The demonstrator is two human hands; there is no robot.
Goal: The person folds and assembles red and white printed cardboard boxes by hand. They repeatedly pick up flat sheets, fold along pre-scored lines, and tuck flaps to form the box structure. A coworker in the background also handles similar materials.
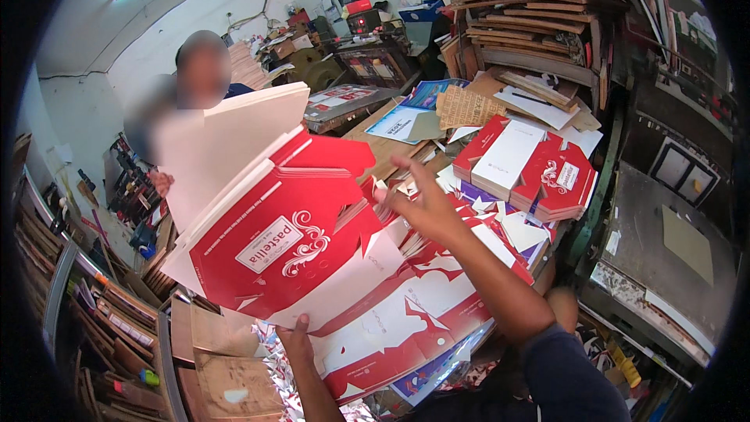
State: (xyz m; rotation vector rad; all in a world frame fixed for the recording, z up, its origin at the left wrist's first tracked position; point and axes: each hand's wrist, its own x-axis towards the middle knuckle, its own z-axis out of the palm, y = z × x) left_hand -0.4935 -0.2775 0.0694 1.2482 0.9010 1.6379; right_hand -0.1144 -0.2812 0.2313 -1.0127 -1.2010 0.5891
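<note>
A thick stack of die-cut red and white printed cardboard sheets [234, 227] stands tilted in front of me, its upper sheets showing plain white backs. At the lower edge of the printed card my left hand [297, 337] is closed, thumb on top and the other fingers hidden beneath. My right hand [426, 202] hovers over the torn edges of the sheets, fingers spread and holding nothing. Under it lie more red and white printed sheets [391, 336], with ragged cut-outs and loose scraps. Another person's hand [162, 182] touches the far left side of the stack.
A neat pile of cut red and white box blanks [508, 158] sits to the right among paper scraps [522, 228]. Behind it are brown patterned paper [469, 107] and stacked wooden boards [531, 23]. A metal machine table [656, 250] stands at right. Wooden boards [234, 379] lie lower left.
</note>
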